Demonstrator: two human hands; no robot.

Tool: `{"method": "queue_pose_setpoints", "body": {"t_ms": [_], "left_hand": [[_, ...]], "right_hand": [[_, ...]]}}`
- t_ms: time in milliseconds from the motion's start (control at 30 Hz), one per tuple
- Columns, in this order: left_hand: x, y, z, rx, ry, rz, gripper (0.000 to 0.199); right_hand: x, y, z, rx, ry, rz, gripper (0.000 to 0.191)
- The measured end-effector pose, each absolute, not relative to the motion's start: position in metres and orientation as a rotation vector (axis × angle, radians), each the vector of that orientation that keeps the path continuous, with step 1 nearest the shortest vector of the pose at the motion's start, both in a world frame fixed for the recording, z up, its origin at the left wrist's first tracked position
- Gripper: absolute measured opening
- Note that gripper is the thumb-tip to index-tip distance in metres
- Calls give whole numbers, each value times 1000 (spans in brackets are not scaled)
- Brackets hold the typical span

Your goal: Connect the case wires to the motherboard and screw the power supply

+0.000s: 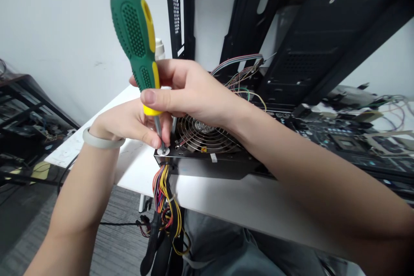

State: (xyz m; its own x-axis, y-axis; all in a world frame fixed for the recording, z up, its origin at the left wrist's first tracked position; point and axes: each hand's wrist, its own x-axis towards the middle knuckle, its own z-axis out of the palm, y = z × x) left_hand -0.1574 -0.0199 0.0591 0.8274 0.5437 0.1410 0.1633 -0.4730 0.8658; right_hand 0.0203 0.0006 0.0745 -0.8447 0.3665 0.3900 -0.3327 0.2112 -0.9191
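My right hand [190, 90] is closed around the lower handle of a green and yellow screwdriver [134, 30], thumb on the near side. The screwdriver stands nearly upright, leaning a little left, its tip at a round pale spot [163, 152] on the corner of a black power supply unit [207, 168]. Just above that corner, my left hand [136, 123] pinches the metal shaft close to the tip. A fan grille [207, 133] shows on the unit's top, partly hidden by my right forearm. Whether a screw sits under the tip is too small to tell.
A bundle of coloured cables [166, 194] hangs from the unit over the front edge of the white table [129, 177]. Behind stands a large black computer case [291, 43], with loose wires [242, 77] beside it. Circuit boards [343, 142] lie to the right. A dark rack [29, 108] is at left.
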Motion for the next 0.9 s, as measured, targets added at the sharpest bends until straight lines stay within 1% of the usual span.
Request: {"method": "queue_pose_setpoints", "body": {"t_ms": [100,200,233,333,400,500,633,767,900], "left_hand": [[-156,-21,60,2083,509,515,20],[-158,-22,58,2079,532,516,23],[-160,-21,58,2061,540,512,22],[-163,-20,54,1991,500,508,22],[-166,-18,52,1959,428,532,23],[-167,-17,51,1982,359,524,19],[-162,-19,54,2031,439,531,11],[-156,-21,57,2016,549,565,20],[-158,-21,58,2054,496,515,17]], "right_hand": [[19,1,76,-41,-1940,1712,22],[17,7,75,38,-1938,1691,13],[17,9,73,75,-1947,1673,15],[18,17,69,161,-2025,1612,31],[18,19,67,181,-2073,1587,38],[20,17,68,172,-2093,1575,39],[23,7,73,65,-2120,1546,39],[23,4,73,-33,-2095,1510,45],[23,7,74,-25,-2057,1582,45]]}}
